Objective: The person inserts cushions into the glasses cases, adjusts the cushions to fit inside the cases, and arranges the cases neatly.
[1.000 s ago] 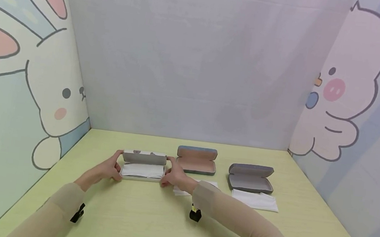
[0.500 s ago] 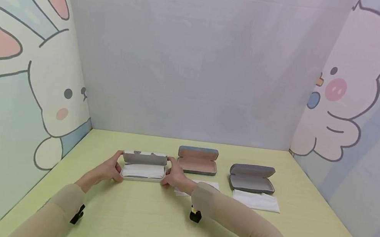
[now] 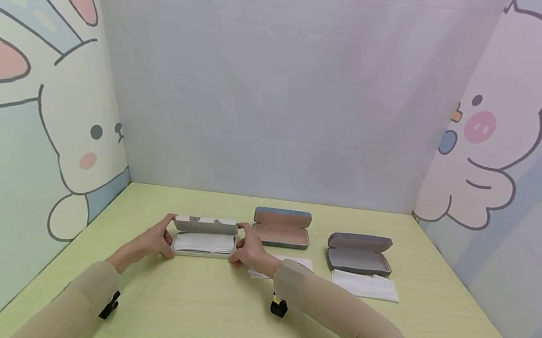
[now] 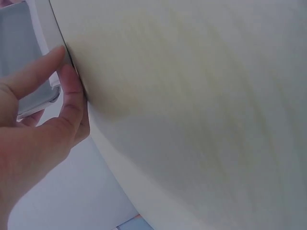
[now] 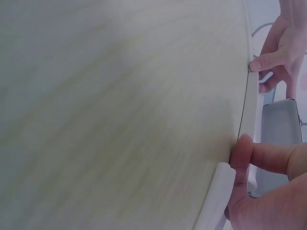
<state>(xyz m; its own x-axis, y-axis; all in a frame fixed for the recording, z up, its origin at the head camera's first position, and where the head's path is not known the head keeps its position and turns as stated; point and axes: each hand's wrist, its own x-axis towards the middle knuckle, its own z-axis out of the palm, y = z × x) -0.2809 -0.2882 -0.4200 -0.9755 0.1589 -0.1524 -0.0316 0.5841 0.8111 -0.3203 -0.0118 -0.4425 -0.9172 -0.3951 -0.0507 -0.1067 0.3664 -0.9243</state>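
A white glasses case [image 3: 205, 227] with a grey lining and dark patches on its lid stands half closed at the left of the table. Inside its base lies a folded white cloth [image 3: 203, 243]. My left hand [image 3: 154, 239] grips the left end, fingers up at the lid and thumb low by the base. At the opposite end my right hand [image 3: 251, 248] grips the case the same way. Up close, the left wrist view has the left hand [image 4: 43, 115] at the case's front corner. In the right wrist view, both hands hold the case's ends below the grey lid lining [image 5: 278, 129].
Behind my right hand stands an open blue glasses case [image 3: 281, 235] with a pink lining. Farther right is an open dark grey case [image 3: 358, 261], with a folded white cloth [image 3: 365, 286] before it. Another white cloth [image 3: 298, 261] lies partly under my right forearm.
The lid of the white glasses case has tipped slightly lower between my hands. Both hands keep their grip, and the other cases and cloths stay where they were.
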